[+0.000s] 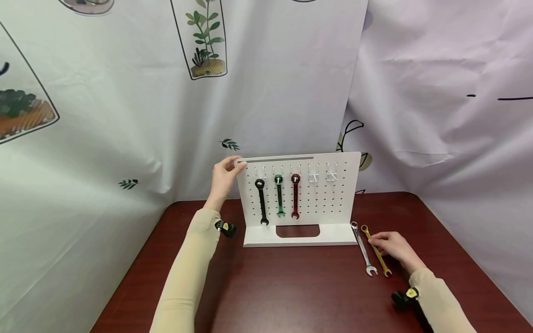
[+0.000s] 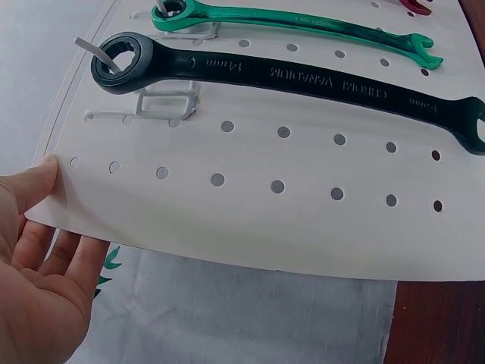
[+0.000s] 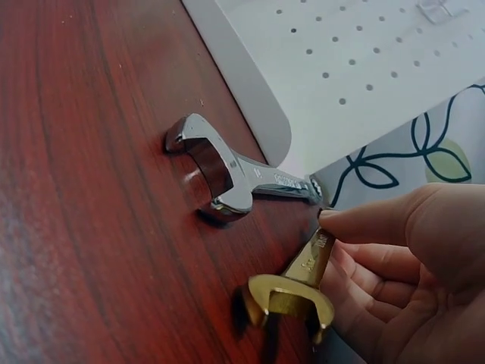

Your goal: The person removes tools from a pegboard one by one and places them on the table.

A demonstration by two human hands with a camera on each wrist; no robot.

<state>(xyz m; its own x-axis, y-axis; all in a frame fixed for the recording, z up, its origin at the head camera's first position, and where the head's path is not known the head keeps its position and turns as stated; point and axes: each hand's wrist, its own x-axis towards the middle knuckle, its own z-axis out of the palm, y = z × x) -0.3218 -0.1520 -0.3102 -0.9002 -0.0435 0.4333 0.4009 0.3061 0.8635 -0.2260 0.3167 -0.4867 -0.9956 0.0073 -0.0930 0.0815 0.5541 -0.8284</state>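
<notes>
My left hand (image 1: 225, 175) grips the upper left corner of a white pegboard stand (image 1: 320, 199), thumb on the front face and fingers behind it. In the left wrist view a black combination wrench (image 2: 303, 80) hangs by its ring end on a hook, with a green wrench (image 2: 295, 17) beside it. A red wrench (image 1: 295, 196) hangs third in the row. At the right of the table, my right hand (image 1: 393, 245) pinches a gold wrench (image 3: 311, 262) by its shaft between thumb and fingers. Left of it, a silver wrench (image 3: 220, 167) lies on the table.
Two bare white hooks, the nearer one (image 1: 313, 177) and the far right one (image 1: 331, 176), stick out right of the red wrench. The stand's base (image 1: 260, 236) rests on the dark red table (image 1: 300, 282). A printed white curtain (image 1: 275, 101) hangs behind.
</notes>
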